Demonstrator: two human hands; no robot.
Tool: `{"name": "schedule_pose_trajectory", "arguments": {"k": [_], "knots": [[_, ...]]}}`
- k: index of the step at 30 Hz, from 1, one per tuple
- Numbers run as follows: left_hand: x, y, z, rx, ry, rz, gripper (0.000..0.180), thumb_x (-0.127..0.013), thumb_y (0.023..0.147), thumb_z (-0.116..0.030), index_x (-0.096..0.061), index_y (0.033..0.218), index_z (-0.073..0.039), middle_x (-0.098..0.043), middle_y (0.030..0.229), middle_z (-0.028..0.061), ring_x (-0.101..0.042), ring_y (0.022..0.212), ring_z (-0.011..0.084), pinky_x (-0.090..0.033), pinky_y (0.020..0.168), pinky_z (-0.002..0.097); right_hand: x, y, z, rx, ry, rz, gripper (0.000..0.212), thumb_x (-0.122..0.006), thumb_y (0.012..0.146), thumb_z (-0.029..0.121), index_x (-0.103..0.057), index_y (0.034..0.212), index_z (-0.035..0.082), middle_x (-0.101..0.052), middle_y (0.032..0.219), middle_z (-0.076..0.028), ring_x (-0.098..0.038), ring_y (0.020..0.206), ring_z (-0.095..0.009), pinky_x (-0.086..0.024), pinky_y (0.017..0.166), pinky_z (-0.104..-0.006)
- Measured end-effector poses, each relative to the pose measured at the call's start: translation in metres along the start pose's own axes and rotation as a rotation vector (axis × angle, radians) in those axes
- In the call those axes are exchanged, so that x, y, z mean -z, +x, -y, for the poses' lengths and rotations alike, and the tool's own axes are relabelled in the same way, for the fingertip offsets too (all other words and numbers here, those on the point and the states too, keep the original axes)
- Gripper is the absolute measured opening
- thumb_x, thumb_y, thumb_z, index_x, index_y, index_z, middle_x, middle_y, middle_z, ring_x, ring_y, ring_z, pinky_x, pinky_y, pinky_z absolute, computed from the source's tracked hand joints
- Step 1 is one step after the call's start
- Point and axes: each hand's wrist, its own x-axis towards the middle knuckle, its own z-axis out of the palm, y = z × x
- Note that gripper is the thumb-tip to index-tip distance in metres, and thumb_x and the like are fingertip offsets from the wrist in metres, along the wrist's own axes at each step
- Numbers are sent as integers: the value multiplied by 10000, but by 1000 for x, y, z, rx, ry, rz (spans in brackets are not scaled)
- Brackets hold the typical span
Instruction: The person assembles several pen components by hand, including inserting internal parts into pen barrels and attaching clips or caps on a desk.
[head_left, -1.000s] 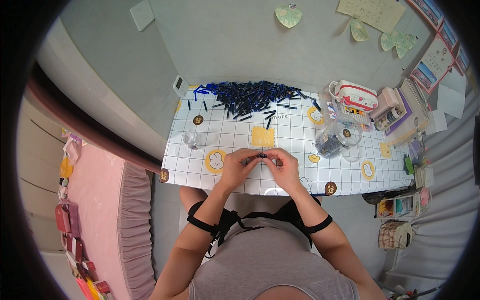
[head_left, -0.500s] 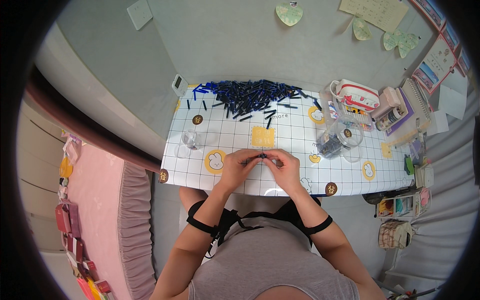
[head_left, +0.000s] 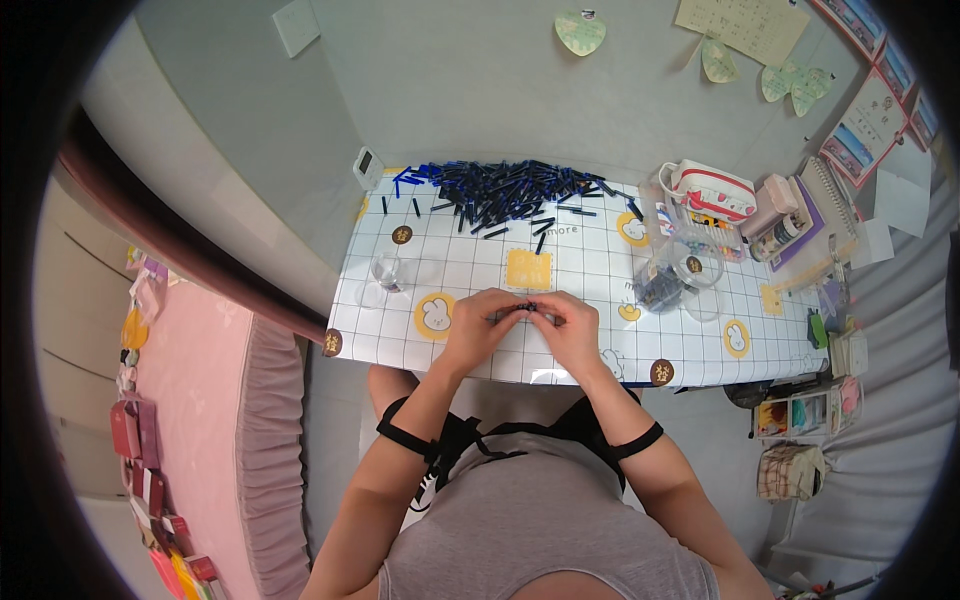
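Observation:
My left hand [head_left: 482,322] and my right hand [head_left: 566,330] meet over the near middle of the table, fingertips pinched together. Between them is a small dark piece [head_left: 529,308], mostly covered by the fingers; it resembles the dark tubes on the table. Beyond my hands, a large heap of short dark-blue tubes [head_left: 510,190], which look like pen ink cartridges, lies along the table's back edge. One loose tube [head_left: 541,243] lies nearest my hands. A clear jar on its side [head_left: 660,285] holds more dark tubes, right of my right hand. Left of my hands is a small clear container [head_left: 388,272].
The table has a white grid cover [head_left: 470,350]. At the back right stand a white and red pouch [head_left: 712,190], a clear bin and notebooks [head_left: 828,200]. A small white device [head_left: 368,168] is at the back left corner. A pink bed [head_left: 190,400] lies to the left.
Both hands stay pinched together in almost the same place, with small finger movements; slightly more of the dark piece shows between them. The whole view has shifted slightly.

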Motion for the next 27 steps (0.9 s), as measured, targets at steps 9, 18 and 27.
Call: {"name": "schedule_pose_trajectory", "arguments": {"k": [9,18,27], "knots": [[2,-3,6,12,-91,40,210,-812,952,22,-810,1162,31,-809,1090,129,-790,993,182,-651,880,288,0,0,2,-1,89,-6,228,-872,902,-18,-808,1118,13,-801,1004,-74,-785,911,-133,-612,754,-253],[1,-2,14,72,-134,59,216,-812,961,13,-809,1175,48,-828,1124,129,-786,989,156,-644,884,288,-1,2,-1,-9,155,14,241,-882,872,-54,-804,1096,-14,-772,976,-64,-739,854,-100,-577,706,-244],[3,-3,14,144,-99,33,179,-830,946,13,-824,1120,51,-832,1100,126,-783,960,149,-638,876,279,0,-2,7,-109,152,7,240,-882,878,-42,-827,1111,-39,-836,1001,-137,-807,890,-163,-649,808,-270]]}}
